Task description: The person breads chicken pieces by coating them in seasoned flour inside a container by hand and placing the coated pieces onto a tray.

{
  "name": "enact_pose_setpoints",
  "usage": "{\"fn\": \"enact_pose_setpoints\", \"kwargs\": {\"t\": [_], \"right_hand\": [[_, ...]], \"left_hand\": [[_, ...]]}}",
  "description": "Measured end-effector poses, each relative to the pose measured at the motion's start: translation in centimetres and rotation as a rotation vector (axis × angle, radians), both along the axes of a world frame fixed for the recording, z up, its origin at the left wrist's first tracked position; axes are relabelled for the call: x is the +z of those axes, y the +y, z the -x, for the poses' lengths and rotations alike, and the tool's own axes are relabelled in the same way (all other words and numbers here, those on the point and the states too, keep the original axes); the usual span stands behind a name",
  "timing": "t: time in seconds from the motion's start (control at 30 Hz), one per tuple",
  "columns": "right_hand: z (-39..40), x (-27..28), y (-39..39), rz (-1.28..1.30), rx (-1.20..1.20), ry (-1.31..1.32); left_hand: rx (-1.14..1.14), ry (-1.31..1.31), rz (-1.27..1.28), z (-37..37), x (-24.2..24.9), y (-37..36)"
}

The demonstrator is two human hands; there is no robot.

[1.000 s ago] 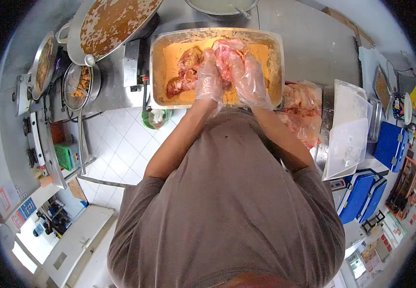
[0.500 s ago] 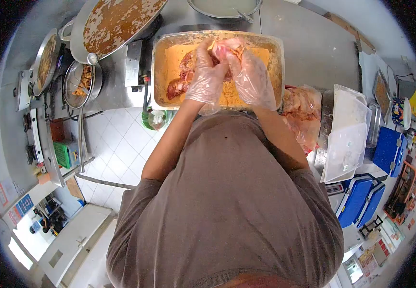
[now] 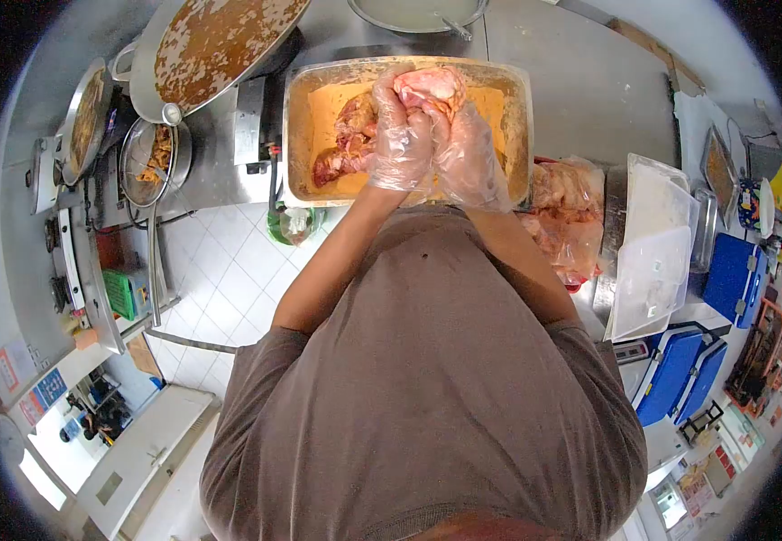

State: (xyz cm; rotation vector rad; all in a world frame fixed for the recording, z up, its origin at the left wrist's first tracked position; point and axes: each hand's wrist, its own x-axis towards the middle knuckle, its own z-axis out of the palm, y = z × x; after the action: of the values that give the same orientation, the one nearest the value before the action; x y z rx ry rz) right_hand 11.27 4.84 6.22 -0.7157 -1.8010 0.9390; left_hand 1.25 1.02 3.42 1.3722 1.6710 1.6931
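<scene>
A piece of raw meat (image 3: 432, 86), pink and pale, is cupped between my two hands above a metal tray (image 3: 528, 135). My left hand (image 3: 400, 135), in a clear plastic glove, is closed around its left and lower side. From the right, my right hand (image 3: 470, 155), gloved the same way, grips it. Orange-yellow powder or paste (image 3: 490, 106) coats the tray's bottom. More dark red meat pieces (image 3: 344, 144), partly coated, lie in the tray left of my hands. My wrists and gloves hide the tray's middle.
Right of the tray lies a bag of raw meat (image 3: 569, 216), beside white plastic lids (image 3: 651, 248). A wide pan of brown liquid (image 3: 215, 54) stands at the back left, near a strainer bowl (image 3: 152, 160). A metal basin (image 3: 400, 16) sits behind the tray.
The meat piece has turned and now shows more of its pink face above my fingers. My left hand has shifted right, and the hands are closer together.
</scene>
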Motion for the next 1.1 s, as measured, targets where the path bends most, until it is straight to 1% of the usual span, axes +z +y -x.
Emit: {"fn": "enact_pose_setpoints", "kwargs": {"t": [0.1,0.2,0.23,0.27,0.3,0.33,0.4,0.43,0.5,0.53,0.57,0.63,0.7,0.73,0.77,0.83,0.9,0.93,0.97,1.0,1.03,1.07,1.1], "right_hand": [[-0.1,-0.4,0.5,0.076,0.018,-0.029],[-0.1,-1.9,1.6,0.179,0.028,-0.01],[-0.1,-2.2,1.7,0.212,0.029,0.002],[-0.4,-2.3,1.6,0.326,-0.02,-0.073],[-0.6,-0.9,1.1,0.442,-0.068,-0.149],[-0.8,-0.2,0.8,0.558,-0.114,-0.224],[-0.6,-1.9,1.1,0.736,-0.04,-0.055],[-0.5,-2.4,1.3,0.82,-0.002,0.032],[-0.8,-2.2,1.1,0.862,-0.014,0.038],[-1.0,-2.0,0.9,0.884,-0.02,0.04],[-0.8,-2.2,0.8,0.959,-0.022,0.119],[-0.4,-3.2,0.5,1.107,-0.027,0.281],[-0.4,-4.4,0.9,1.163,-0.122,0.112],[-0.6,-4.6,1.0,1.19,-0.171,0.028],[-0.8,-4.6,0.8,1.253,-0.166,0.134],[-0.4,-2.0,0.1,1.367,-0.161,0.356],[-0.6,-2.8,0.0,1.448,-0.119,0.412],[-0.7,-3.5,-0.1,1.489,-0.102,0.441],[-0.3,-6.5,-0.1,1.424,-0.075,0.481],[0.4,-11.2,-0.2,1.359,-0.059,0.52],[0.0,-12.4,-0.5,1.334,-0.053,0.524],[-0.3,-13.5,-0.8,1.309,-0.047,0.529],[-1.0,-12.4,-1.1,1.332,-0.047,0.503]], "left_hand": [[-0.077,-0.165,0.031,-0.4,0.0,-0.2],[-0.071,-0.331,0.24,-0.5,-0.7,0.1],[-0.069,-0.335,0.24,-0.6,-0.6,0.0],[-0.068,-0.337,0.241,-0.9,-0.3,-0.1],[-0.065,-0.341,0.243,-1.0,-0.1,-0.2],[-0.072,-0.351,0.296,-0.8,-0.4,-0.1],[-0.089,-0.37,0.406,-0.3,-0.8,0.2],[-0.098,-0.359,0.371,-0.3,-0.7,0.1],[-0.122,-0.338,0.302,-0.4,-0.3,-0.1],[-0.104,-0.279,0.367,-0.3,-0.7,-0.2],[-0.087,-0.218,0.431,0.0,-1.5,-0.5],[-0.087,-0.349,0.499,0.3,-2.1,-0.3],[-0.119,-0.731,0.501,0.4,-2.1,0.2],[-0.114,-0.855,0.53,0.4,-1.9,0.3],[-0.125,-0.868,0.499,0.3,-1.5,0.2],[-0.151,-0.895,0.442,-0.2,-0.1,-0.1],[-0.156,-0.878,0.369,-0.3,-1.0,0.1],[-0.17,-0.881,0.329,-0.3,-1.4,0.1],[-0.188,-0.888,0.292,-0.5,-1.9,0.1],[-0.132,-0.841,0.294,-0.7,-2.4,-0.3],[-0.162,-0.898,0.262,-0.7,-1.9,-0.3],[-0.246,-0.887,0.228,-0.5,-2.7,-0.3],[-0.266,-0.83,0.222,-0.3,-3.1,-0.5]]}}
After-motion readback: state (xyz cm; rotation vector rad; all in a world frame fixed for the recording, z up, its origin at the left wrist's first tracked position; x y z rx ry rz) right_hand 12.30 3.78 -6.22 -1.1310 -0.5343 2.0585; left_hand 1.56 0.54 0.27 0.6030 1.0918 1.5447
